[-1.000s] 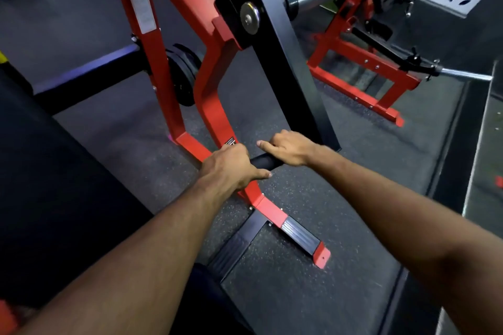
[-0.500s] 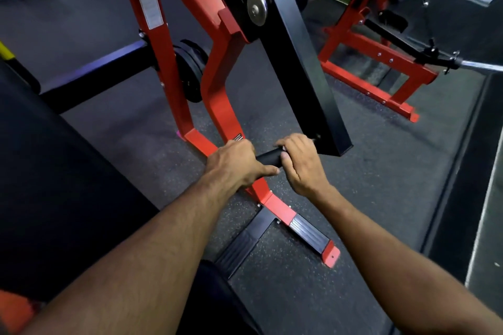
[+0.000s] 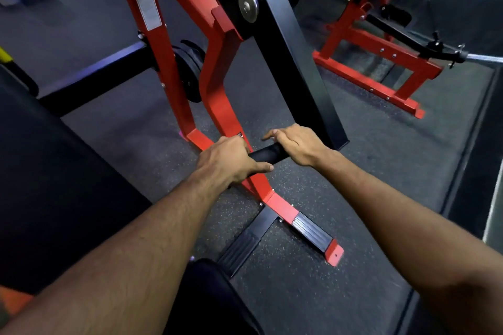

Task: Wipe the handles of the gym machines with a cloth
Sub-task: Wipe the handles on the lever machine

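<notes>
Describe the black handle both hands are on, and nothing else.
The black handle is a short round bar with a matte, rubbery-looking grip. It lies nearly level, tilted slightly up to the right, at the foot of the black arm, in front of the red frame. The left hand grips its left end, fingers curled over and thumb beneath. The right hand lies over its right end, fingers draped across the top. Only the middle stretch shows. No cloth is visible on it.
</notes>
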`<state>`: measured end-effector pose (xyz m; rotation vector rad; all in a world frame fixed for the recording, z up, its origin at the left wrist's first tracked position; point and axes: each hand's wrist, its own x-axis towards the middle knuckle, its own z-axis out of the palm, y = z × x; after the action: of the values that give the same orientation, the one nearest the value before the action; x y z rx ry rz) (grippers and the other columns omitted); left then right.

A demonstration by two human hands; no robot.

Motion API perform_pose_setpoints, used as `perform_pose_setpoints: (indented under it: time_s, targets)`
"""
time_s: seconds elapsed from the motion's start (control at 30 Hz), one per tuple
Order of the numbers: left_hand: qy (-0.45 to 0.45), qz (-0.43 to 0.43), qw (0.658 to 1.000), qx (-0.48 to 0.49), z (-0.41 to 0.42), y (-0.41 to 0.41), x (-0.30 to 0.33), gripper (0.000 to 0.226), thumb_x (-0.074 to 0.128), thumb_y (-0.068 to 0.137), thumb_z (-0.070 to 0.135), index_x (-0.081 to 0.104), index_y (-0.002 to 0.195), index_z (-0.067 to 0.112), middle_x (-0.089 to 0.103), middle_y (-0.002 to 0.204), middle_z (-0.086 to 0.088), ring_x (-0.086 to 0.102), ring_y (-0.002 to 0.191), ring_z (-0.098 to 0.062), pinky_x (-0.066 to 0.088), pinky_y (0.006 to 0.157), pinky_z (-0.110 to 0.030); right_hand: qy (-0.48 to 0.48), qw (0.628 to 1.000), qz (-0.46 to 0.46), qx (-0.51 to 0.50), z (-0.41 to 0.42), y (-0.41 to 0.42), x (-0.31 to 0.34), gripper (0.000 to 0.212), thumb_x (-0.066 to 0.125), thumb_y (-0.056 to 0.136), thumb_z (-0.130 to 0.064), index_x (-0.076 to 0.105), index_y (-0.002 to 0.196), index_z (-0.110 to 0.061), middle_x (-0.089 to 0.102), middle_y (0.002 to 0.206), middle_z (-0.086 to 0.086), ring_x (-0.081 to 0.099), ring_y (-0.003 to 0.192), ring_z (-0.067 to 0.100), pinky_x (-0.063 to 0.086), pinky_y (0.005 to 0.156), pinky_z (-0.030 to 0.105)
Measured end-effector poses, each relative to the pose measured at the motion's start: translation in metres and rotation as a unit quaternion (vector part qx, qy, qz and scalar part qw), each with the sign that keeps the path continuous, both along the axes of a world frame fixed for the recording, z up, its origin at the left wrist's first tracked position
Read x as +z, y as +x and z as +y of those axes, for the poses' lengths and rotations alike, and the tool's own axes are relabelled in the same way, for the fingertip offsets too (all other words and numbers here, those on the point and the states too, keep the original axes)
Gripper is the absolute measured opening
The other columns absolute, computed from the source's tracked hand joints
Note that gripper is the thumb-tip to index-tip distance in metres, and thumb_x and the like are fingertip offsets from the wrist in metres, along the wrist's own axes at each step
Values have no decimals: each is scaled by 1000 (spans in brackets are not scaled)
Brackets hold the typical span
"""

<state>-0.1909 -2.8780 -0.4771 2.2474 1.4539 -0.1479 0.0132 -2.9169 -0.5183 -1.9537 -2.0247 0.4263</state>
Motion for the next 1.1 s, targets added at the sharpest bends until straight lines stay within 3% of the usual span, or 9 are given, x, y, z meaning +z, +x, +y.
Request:
perform_pose_setpoints:
  time_s: [0.13,0.27,0.43,0.53,0.67,0.73,0.8,1.0,1.1]
  targets:
    - [14,7,1000,-12,-1,1,1,69,66,64,90,68,79,23,69,78,-2,68,67,-23,60,71,-35,58,995,-46,-65,4,-6,-7,62,14,80,-48,72,96,-33,75,97,-4,68,91,24,49,75,35]
    - [101,77,989,-82,-11,4,8,67,53,78,88,69,98,26,69,100,-4,69,94,-29,47,73,-34,158,976,21,-146,-1,-13,-25,49,24,87,-40,70,87,-24,72,75,1,66,75,29,48,66,37]
    - [214,160,941,-209,-29,15,13,65,32,98,74,56,122,19,71,114,-8,68,109,-36,41,75,-39,281,937,48,-200,4,-13,-44,43,32,93,-33,70,86,-15,61,74,11,59,75,34,43,75,41]
    - [201,172,939,-220,-28,16,12,63,29,100,72,51,126,20,70,116,-12,66,111,-39,41,77,-41,425,806,208,-357,-15,-48,-50,24,47,92,-20,70,94,-13,58,87,-9,56,90,26,43,84,32]
    - [196,154,943,-219,-20,15,8,70,26,98,75,30,154,33,62,132,-7,62,117,-40,46,89,-46,402,429,563,-581,-37,-108,-58,22,46,97,-8,57,89,-25,63,83,-1,58,74,11,43,70,20]
    - [197,135,945,-223,-21,14,7,72,23,99,74,20,160,36,54,140,-3,60,120,-39,46,92,-48,294,237,735,-564,-30,-116,-59,25,46,99,-8,53,79,-23,57,64,-3,51,59,7,40,58,21]
    - [194,110,948,-226,-23,13,9,70,21,101,72,16,162,37,48,145,0,58,122,-37,46,92,-49,227,101,838,-485,-20,-107,-44,28,47,98,-16,48,71,-21,52,52,-6,49,51,8,40,51,22]
    - [179,71,958,-213,-26,14,11,58,17,108,56,18,162,36,46,145,5,57,124,-31,37,84,-43,227,91,874,-420,-20,-95,-9,20,44,89,-6,51,71,-11,51,73,12,50,59,21,46,60,31]
    - [190,68,955,-216,-24,13,10,55,16,109,53,22,161,35,49,138,6,59,120,-29,39,83,-42,236,124,877,-400,-36,-117,-24,26,40,99,8,64,96,-3,67,93,14,65,87,21,53,94,32]
